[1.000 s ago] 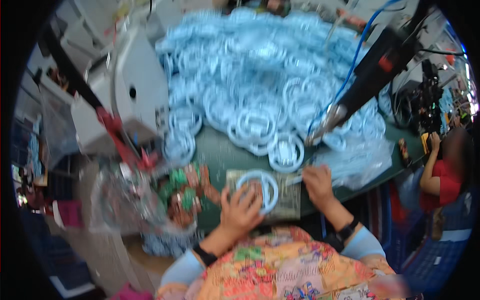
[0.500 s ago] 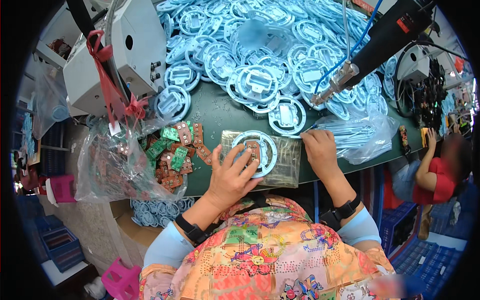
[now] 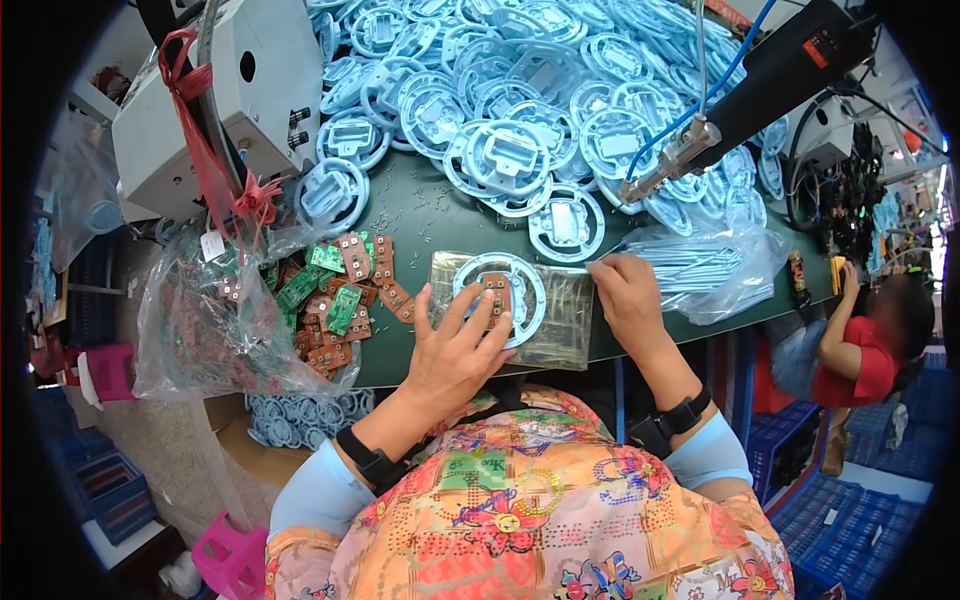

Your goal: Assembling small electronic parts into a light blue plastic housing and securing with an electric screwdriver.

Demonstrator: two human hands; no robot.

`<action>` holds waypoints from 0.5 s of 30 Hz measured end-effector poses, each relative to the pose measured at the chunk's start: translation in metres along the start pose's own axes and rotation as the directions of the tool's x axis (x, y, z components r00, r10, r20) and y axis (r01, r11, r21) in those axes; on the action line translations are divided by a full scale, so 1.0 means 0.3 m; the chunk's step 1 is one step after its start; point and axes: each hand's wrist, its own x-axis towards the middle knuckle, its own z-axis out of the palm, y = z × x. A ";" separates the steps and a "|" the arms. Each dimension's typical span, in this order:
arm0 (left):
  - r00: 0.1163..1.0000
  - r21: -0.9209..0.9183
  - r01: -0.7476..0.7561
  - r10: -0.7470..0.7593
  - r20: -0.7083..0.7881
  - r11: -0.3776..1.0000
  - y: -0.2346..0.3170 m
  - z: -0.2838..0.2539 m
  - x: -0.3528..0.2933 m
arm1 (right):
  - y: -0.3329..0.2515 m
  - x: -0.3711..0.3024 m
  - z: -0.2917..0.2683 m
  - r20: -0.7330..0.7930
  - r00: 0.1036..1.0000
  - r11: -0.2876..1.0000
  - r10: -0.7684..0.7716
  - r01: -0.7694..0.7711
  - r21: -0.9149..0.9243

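Left hand (image 3: pixel 452 350), fingers spread, rests on the light-blue plastic wheel (image 3: pixel 540 308) over the taped pad (image 3: pixel 572 325); right hand (image 3: pixel 629 295) seems to pinch a pale stick (image 3: pixel 572 270). Wheel looks light, stiff; best held by rim.

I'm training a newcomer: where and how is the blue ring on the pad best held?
Probably the right rim of the ring, pinched from the right: the ring lies flat and its rim is bare there, while the left grip covers its lower left.
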 end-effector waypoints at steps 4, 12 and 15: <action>0.999 -0.017 -0.014 0.013 -0.051 1.000 -0.006 0.023 0.007 | 0.039 0.005 -0.002 -0.026 1.000 0.995 0.009 -0.011 -0.096; 0.993 -0.096 -0.008 -0.004 -0.119 0.995 -0.022 0.031 0.004 | -0.069 0.015 -0.096 0.239 0.965 0.985 0.107 -0.135 0.105; 0.991 -0.111 0.009 -0.024 -0.128 0.994 -0.016 0.043 -0.004 | -0.096 0.007 -0.087 0.277 0.947 0.952 0.164 -0.225 0.208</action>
